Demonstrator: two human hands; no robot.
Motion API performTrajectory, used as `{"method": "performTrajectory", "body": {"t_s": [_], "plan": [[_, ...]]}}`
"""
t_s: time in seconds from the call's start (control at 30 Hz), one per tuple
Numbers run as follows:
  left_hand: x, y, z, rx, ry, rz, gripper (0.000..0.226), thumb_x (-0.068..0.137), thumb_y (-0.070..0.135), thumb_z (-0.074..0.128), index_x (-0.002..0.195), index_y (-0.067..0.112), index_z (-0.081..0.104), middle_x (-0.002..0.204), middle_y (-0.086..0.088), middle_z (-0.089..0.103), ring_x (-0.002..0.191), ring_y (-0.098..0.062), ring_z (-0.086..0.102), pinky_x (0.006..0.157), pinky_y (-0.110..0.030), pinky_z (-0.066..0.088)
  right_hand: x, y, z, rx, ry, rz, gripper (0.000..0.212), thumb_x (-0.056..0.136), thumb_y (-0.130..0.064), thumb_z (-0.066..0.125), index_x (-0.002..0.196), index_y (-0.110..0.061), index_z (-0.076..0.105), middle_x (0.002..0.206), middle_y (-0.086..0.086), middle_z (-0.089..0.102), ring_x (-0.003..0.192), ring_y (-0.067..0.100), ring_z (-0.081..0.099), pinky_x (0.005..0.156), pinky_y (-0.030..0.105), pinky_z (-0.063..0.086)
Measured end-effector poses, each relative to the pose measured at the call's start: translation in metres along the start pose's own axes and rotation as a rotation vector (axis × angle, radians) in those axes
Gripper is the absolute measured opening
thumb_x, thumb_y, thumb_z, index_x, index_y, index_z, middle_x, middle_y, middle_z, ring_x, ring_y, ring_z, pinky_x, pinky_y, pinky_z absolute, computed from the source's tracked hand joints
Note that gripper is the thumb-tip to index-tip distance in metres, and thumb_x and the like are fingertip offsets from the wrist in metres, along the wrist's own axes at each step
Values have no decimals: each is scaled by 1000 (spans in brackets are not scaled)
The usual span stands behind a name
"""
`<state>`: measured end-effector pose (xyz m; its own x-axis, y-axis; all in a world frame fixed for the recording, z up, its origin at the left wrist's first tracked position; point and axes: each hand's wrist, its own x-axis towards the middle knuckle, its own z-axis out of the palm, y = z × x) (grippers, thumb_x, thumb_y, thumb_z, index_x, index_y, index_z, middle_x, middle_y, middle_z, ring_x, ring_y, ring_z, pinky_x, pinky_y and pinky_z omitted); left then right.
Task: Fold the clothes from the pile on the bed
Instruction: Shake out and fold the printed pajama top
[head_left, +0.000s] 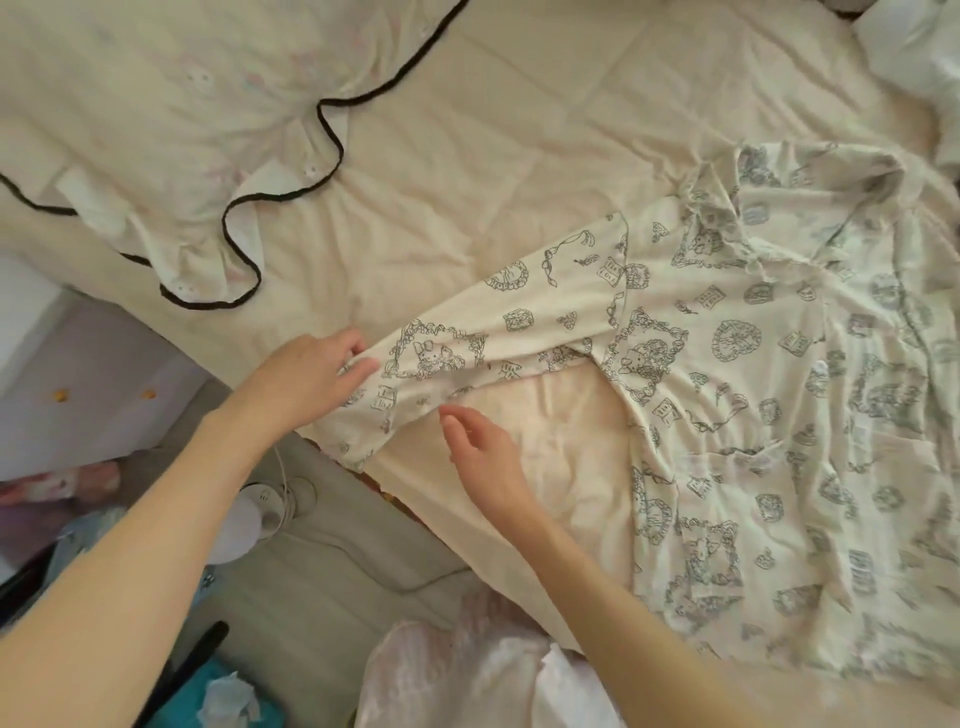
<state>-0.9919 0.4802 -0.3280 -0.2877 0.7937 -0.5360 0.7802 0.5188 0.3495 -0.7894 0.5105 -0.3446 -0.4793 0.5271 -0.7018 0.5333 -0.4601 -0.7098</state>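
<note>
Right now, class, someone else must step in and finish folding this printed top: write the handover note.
Left hand: pinches the cuff end of the printed top's sleeve, pulling it out straight.
Right hand: open, hovering just below that sleeve, holding nothing.
Printed top: spread out on the bed, collar away from you, still wrinkled.
Black-trimmed garment: lies unfolded at the far left.
Done: top laid out.
Left: fold the sleeves in, fold the body, then the other clothes.

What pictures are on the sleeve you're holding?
Grey-green line drawings of bunnies in frilly frames, ribbons and little books on the cream cotton pyjama sleeve, seen in the head view.
</note>
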Motion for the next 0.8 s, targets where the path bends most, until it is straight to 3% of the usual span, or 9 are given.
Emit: {"method": "performTrajectory", "body": {"t_s": [0.1,0.2,0.47,0.53,0.6,0.67,0.73,0.77,0.8], "plan": [[-9,8,5,166,-146,50,30,91,43,53,107,19,62,86,-4,64,89,-28,59,71,-34,43,-7,1,-18,107,8,146,28,99,-24,43,121,-16,58,111,-2,63,106,14,58,97,36,47],[-25,29,15,221,-173,187,31,90,41,52,79,14,63,71,-1,55,77,-23,53,67,-34,35,-25,10,-44,197,4,212,22,98,-26,45,111,-19,61,106,1,67,98,14,62,90,33,50],[-47,207,52,-330,114,151,46,89,29,57,53,17,31,49,3,32,48,-11,32,51,-22,29,-98,42,-149,575,96,147,30,94,-34,50,108,-12,65,99,9,72,95,22,69,84,34,55],[-44,265,65,-470,-1,206,34,92,23,54,61,15,41,58,3,43,54,-11,40,55,-17,34,-117,56,-186,696,154,99,41,90,-44,48,111,-12,64,100,7,72,95,21,68,84,36,55],[-46,318,82,-586,-238,251,15,95,25,51,102,15,60,95,-1,63,85,-12,59,83,-22,47,-133,76,-227,757,253,72,47,93,-49,41,116,-14,61,107,7,70,102,20,66,87,37,53],[-48,355,106,-581,-354,277,46,98,27,46,142,21,36,136,2,51,119,-10,51,101,-22,34,-143,101,-265,703,398,103,43,96,-48,37,117,-16,58,113,5,68,107,18,63,93,37,49],[-52,372,133,-571,-281,260,47,98,25,44,144,24,32,143,1,43,104,1,57,80,-10,29,-151,131,-297,553,554,186,33,99,-40,38,113,-16,56,113,5,65,107,17,60,93,37,48],[-55,372,146,-579,-191,222,44,98,22,45,141,24,37,140,0,45,88,7,56,68,-11,43,-156,147,-310,434,616,218,28,99,-35,41,112,-15,56,112,4,63,105,17,59,92,36,47],[-59,367,161,-573,-73,166,40,97,19,46,137,22,43,136,0,48,86,8,54,81,-3,38,-161,165,-321,276,658,232,25,99,-31,43,111,-14,57,110,5,63,102,18,59,90,36,47]]}}
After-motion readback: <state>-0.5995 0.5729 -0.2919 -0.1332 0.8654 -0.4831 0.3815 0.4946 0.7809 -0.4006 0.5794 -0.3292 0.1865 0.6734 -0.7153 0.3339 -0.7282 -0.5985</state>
